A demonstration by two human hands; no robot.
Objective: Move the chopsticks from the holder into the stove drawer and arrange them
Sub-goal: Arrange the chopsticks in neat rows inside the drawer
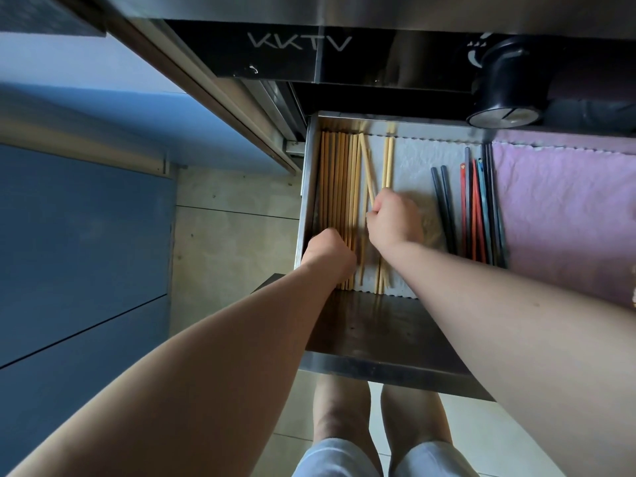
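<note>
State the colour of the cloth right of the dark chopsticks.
Pink cloth, head view.

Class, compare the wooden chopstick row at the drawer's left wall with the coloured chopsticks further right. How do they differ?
The wooden row is pale tan; the coloured chopsticks are grey, red, blue and black. The wooden row is tightly packed and parallel; the coloured chopsticks lie looser, several slanting. The left hand touches the wooden row; no hand touches the coloured chopsticks. Both lie lengthwise in the drawer.
</note>
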